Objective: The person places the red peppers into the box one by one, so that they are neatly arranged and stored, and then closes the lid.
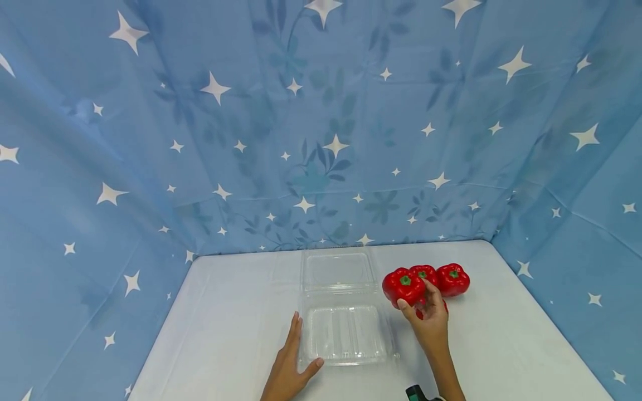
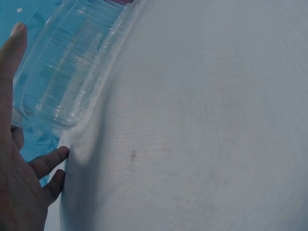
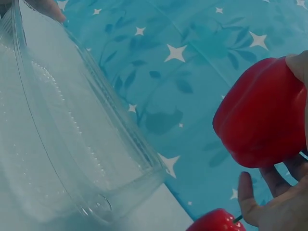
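Observation:
A red bell pepper (image 1: 403, 285) with a green stem is pinched between the thumb and fingers of my right hand (image 1: 430, 323); the right wrist view shows this bell pepper (image 3: 264, 115) held up off the table. Behind and under that hand are more red bell peppers (image 1: 453, 280), partly hidden. A clear plastic clamshell container (image 1: 346, 334) lies with its lid folded back, in the middle of the table. My left hand (image 1: 290, 365) is at its left front corner, fingers extended along the side and thumb near the front rim. In the left wrist view, the container (image 2: 62, 72) appears beyond the fingers.
A white cloth (image 1: 225, 323) covers the table. Blue curtains (image 1: 281, 139) with white stars stand along the back and both sides. A dark strap with a green part (image 1: 416, 393) shows by the right wrist.

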The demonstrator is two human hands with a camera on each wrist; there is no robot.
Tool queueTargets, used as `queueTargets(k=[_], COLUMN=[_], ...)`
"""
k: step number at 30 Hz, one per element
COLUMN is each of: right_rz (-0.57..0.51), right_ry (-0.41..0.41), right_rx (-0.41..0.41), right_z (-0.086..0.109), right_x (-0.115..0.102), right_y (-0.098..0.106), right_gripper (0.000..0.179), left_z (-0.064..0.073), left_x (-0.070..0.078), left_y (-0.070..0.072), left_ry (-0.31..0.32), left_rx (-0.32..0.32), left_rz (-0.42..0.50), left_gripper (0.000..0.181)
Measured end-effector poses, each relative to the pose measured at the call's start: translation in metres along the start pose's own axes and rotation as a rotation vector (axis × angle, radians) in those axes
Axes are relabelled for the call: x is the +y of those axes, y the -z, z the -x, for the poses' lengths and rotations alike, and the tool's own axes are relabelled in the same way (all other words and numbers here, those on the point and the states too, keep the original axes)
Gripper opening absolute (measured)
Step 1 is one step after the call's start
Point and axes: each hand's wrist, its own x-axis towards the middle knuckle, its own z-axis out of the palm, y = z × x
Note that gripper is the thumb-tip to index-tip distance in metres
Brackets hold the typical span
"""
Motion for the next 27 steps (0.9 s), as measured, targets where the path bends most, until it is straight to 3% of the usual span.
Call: queueTargets(k=[10,20,27], right_rz=[-0.166,-0.071,-0.002], right_ry=[-0.054,-0.161,-0.167], right_rx=[-0.138,-0.313,-0.386], right_z=[-0.001,-0.001,-0.001], right_x=[0.005,0.008,0.014], right_y=[-0.018,-0.037,-0.045], right_gripper=[0.072,0.077,0.087], left_z=[0.001,0.001,0.000], left_x=[0.002,0.001,0.001], left_y=[-0.001,0.000,0.001], left_ry=[0.037,0.009,0.007], left_rx=[0.003,0.012,0.025], left_rz=[0.002,0.001,-0.013], left_gripper=[0.096,0.096,0.096])
